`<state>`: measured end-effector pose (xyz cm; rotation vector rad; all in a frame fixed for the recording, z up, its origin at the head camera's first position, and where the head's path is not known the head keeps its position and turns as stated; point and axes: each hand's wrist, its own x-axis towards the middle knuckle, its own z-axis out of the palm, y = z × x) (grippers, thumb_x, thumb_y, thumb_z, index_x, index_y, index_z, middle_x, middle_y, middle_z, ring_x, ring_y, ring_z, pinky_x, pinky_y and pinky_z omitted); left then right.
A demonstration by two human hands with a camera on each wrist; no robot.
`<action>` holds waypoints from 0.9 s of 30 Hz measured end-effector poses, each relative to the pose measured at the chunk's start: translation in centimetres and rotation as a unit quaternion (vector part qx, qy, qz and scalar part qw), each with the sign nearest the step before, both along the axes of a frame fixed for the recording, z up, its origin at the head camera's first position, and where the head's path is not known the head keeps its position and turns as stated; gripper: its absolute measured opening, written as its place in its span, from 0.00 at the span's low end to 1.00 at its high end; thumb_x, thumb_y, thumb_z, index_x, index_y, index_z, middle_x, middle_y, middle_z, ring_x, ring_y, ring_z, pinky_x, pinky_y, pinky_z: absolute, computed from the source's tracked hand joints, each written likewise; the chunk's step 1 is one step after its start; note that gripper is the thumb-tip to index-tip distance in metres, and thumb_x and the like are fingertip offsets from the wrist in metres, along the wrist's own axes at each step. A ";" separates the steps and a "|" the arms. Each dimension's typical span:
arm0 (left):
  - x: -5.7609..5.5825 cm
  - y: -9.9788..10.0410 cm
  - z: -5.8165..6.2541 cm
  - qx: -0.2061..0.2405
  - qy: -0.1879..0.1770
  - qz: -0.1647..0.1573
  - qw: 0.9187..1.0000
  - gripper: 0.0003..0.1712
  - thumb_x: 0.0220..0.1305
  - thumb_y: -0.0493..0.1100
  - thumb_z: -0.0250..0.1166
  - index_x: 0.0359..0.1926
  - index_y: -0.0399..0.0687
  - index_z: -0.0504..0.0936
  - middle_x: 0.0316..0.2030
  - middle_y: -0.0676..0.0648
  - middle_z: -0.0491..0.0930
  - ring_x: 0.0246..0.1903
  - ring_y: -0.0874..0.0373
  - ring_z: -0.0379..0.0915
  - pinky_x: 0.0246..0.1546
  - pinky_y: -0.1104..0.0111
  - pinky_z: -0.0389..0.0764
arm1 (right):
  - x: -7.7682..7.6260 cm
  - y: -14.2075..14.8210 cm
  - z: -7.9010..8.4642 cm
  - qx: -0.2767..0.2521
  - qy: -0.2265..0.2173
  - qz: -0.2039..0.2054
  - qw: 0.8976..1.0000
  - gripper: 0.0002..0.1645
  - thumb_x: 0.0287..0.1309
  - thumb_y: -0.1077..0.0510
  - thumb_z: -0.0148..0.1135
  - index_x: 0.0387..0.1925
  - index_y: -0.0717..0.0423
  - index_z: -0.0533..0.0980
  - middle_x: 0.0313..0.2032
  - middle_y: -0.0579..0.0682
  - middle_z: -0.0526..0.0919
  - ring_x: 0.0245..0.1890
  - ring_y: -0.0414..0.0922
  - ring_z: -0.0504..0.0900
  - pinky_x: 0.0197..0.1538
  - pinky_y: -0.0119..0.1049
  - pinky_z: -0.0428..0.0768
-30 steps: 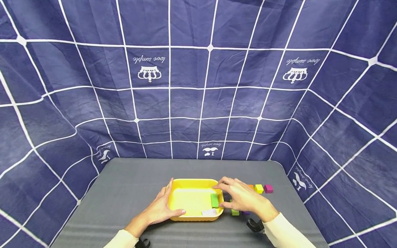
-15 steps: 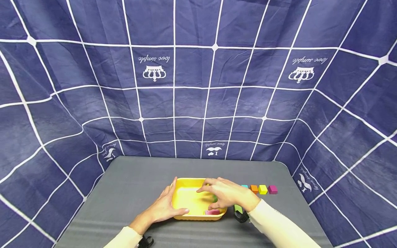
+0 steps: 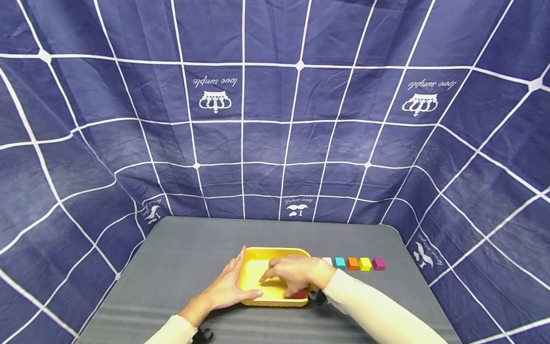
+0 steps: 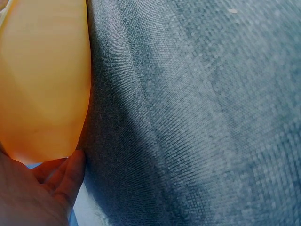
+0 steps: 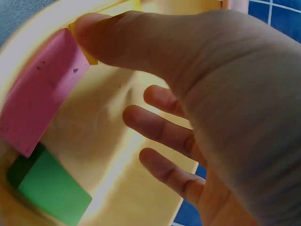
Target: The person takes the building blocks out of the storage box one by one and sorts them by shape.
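Note:
A shallow yellow tray [image 3: 275, 303] stands on the grey tabletop. Spanning its left end, my left hand [image 3: 223, 289] holds it, thumb over the near rim and fingers along the outer wall [image 4: 44, 70]. My right hand [image 3: 296, 273] reaches down inside the tray with its fingers spread. In the right wrist view its thumb [image 5: 94, 35] touches a yellow block [image 5: 89, 55], while the other visible fingers stand apart from any block. Beside the yellow block lies a pink block [image 5: 44, 92], end to end with a green block [image 5: 56, 188] along the tray wall.
Right of the tray, a row of small blocks runs across the table: white [image 3: 327, 261], teal [image 3: 340, 263], orange [image 3: 353, 263], yellow [image 3: 365, 263] and magenta [image 3: 379, 263]. A dark blue curtain [image 3: 275, 143] with white lines surrounds the table's back and sides.
My right hand has moved left from the tray's right rim to inside it. White and teal blocks have come into view; lime and purple ones are now hidden. The left hand keeps its hold.

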<state>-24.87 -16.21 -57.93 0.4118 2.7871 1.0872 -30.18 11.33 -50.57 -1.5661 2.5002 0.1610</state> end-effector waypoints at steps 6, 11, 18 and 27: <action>0.0 0.1 0.0 0.000 -0.003 -0.001 1.000 0.87 0.56 0.79 0.85 0.98 0.58 0.39 0.85 0.33 0.68 0.81 0.37 0.72 0.78 0.33 0.79 | -0.2 -1.2 -0.7 0.013 -0.026 0.004 1.000 0.44 0.55 0.49 0.95 0.72 0.24 0.87 0.54 0.36 0.87 0.40 0.29 0.79 0.45 0.20 0.78; -0.1 0.0 -0.1 0.001 -0.001 0.002 1.000 0.87 0.56 0.78 0.85 0.98 0.57 0.39 0.84 0.33 0.69 0.80 0.37 0.72 0.77 0.33 0.79 | -0.5 -1.8 -1.2 0.011 -0.025 -0.005 1.000 0.38 0.57 0.47 0.94 0.69 0.24 0.90 0.50 0.35 0.85 0.35 0.30 0.76 0.38 0.20 0.74; 0.1 0.1 0.1 0.002 0.001 0.001 1.000 0.87 0.55 0.77 0.86 0.98 0.57 0.40 0.84 0.33 0.70 0.80 0.37 0.72 0.77 0.34 0.79 | -1.0 -1.9 -1.5 -0.009 -0.039 -0.006 0.999 0.42 0.58 0.49 0.93 0.73 0.27 0.87 0.51 0.36 0.86 0.35 0.28 0.74 0.39 0.19 0.72; -0.2 0.0 0.0 0.000 0.004 0.000 1.000 0.87 0.56 0.78 0.85 0.98 0.54 0.40 0.83 0.32 0.70 0.80 0.36 0.72 0.77 0.33 0.79 | -1.1 -2.6 -1.9 -0.007 -0.058 0.031 0.998 0.38 0.59 0.55 0.90 0.69 0.26 0.90 0.46 0.38 0.85 0.36 0.28 0.73 0.37 0.17 0.69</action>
